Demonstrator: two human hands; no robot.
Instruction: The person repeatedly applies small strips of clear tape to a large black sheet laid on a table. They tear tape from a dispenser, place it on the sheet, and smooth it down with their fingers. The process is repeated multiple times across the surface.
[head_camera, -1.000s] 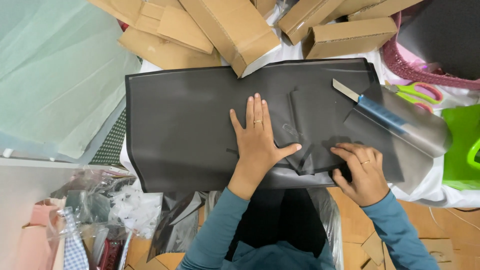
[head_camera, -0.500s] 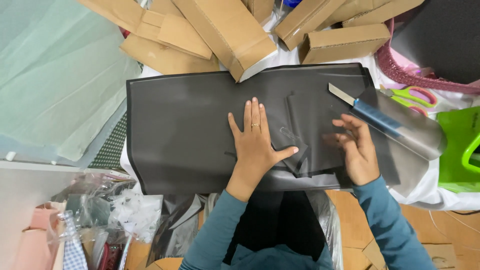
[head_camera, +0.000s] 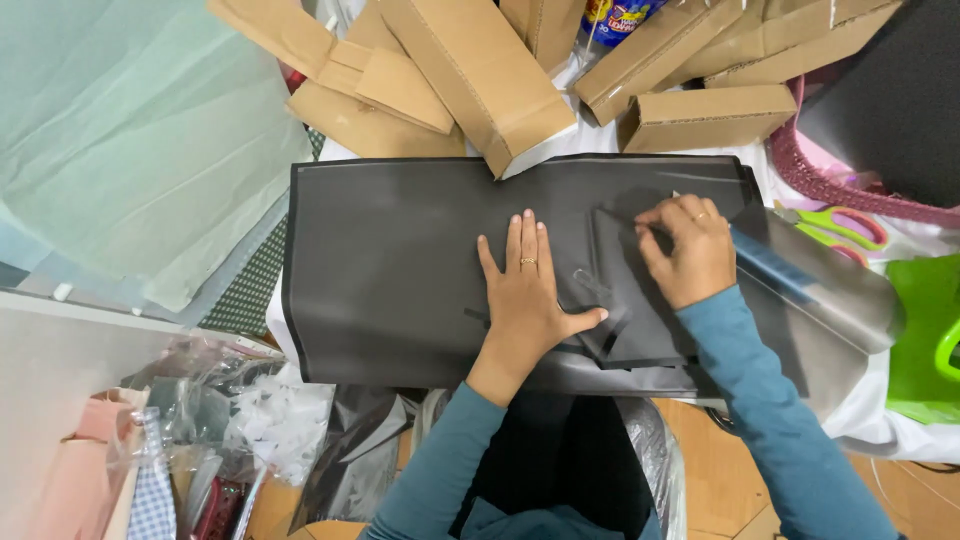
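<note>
Your left hand (head_camera: 528, 300) is lying flat, fingers spread wide, pressing down on the middle of the dark grey plastic sheet (head_camera: 400, 270); it is gripping nothing, only pinning the sheet to the surface. Your right hand (head_camera: 690, 250) is working just to its right, fingers curled and pinching at the upper edge of a folded-over flap (head_camera: 640, 320) of that same sheet. Whether the fingertips are actually gripping the flap's edge or only pressing it is hard to tell, since they are bunched together.

The sheet is spreading out from under both hands, most of it reaching away to your left. As a judgement: that left part is lying smooth, while the part under and between your hands is showing creases and one fold, so the folding looks begun and far from finished.

Just beyond your right hand, a clear sheet with a blue strip (head_camera: 800, 290) is overlapping the dark sheet's right end. Farther right, green-handled scissors (head_camera: 835, 228) are lying untouched beside a pink woven basket (head_camera: 830, 180). Ahead of both hands, long cardboard boxes (head_camera: 480, 80) are piling up, one resting on the sheet's far edge. Well off to your left, pale green tissue paper (head_camera: 130, 130) is lying spread out.
</note>
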